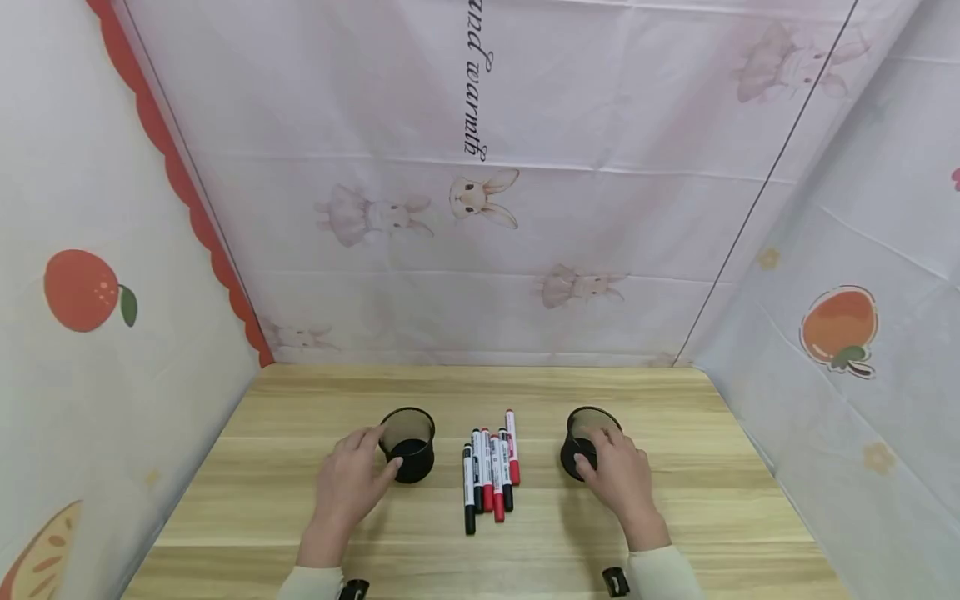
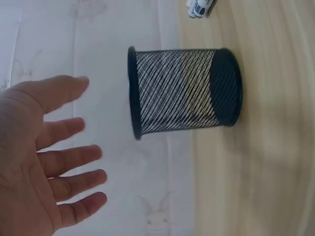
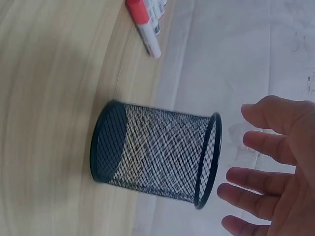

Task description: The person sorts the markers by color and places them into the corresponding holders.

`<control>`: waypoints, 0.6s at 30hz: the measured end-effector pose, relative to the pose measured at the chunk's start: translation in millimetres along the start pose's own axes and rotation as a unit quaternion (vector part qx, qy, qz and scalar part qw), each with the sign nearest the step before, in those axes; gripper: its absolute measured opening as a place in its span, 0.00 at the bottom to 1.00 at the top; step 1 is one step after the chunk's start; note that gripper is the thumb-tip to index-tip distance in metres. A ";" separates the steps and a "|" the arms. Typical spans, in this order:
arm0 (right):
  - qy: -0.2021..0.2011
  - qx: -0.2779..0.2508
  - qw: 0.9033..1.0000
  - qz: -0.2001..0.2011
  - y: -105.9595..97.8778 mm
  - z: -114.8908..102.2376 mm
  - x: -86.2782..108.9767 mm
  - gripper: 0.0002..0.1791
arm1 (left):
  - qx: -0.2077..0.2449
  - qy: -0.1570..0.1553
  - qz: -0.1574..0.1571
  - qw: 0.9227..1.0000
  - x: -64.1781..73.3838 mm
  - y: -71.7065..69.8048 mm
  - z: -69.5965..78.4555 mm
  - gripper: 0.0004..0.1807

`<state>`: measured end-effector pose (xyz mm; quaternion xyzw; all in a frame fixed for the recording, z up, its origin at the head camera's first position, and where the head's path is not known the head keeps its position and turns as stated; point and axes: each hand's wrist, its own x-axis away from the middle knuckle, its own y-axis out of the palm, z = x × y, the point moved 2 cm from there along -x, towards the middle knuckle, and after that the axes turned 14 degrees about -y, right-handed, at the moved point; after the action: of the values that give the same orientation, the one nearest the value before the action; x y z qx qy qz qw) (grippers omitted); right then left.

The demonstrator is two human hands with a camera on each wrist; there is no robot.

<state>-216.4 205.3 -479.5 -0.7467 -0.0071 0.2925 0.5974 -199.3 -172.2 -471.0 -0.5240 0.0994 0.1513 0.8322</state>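
Observation:
Two black mesh pen holders stand upright on the wooden table. My left hand [image 1: 347, 479] hovers just left of one pen holder [image 1: 412, 467]; the left wrist view shows its fingers spread and apart from the mesh wall [image 2: 172, 91]. Close to the other pen holder [image 1: 572, 454] is my right hand [image 1: 621, 477], partly covering it in the head view. In the right wrist view a gap separates those relaxed fingers from the rim [image 3: 216, 142]. Several white-barrelled markers [image 1: 486, 467] with red or black caps lie side by side between the holders.
The pale wooden table [image 1: 315, 400] ends against a cloth backdrop [image 1: 420, 317] printed with rabbits. Fruit-patterned cloth walls rise at the left [image 1: 150, 400] and right [image 1: 817, 417]. A black band [image 1: 616, 582] shows near the right sleeve, another [image 1: 354, 590] near the left.

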 end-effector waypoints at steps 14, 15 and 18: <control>-0.027 -0.022 0.998 0.050 8.2 -19.9 -5.2 0.26 | 0.132 -0.031 -0.038 0.990 -2.0 26.8 -15.5 0.42; -0.030 -0.023 0.998 0.055 8.9 -20.6 -6.4 0.26 | 0.141 -0.039 -0.048 0.988 -2.7 28.2 -16.4 0.43; -0.042 -0.027 0.996 0.072 10.2 -22.9 -9.6 0.25 | 0.162 -0.061 -0.074 0.982 -4.7 31.3 -18.4 0.45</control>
<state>-217.6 178.6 -481.9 -0.7482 0.0139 0.3658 0.5533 -215.0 -176.9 -503.8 -0.3782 0.0324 0.1036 0.9194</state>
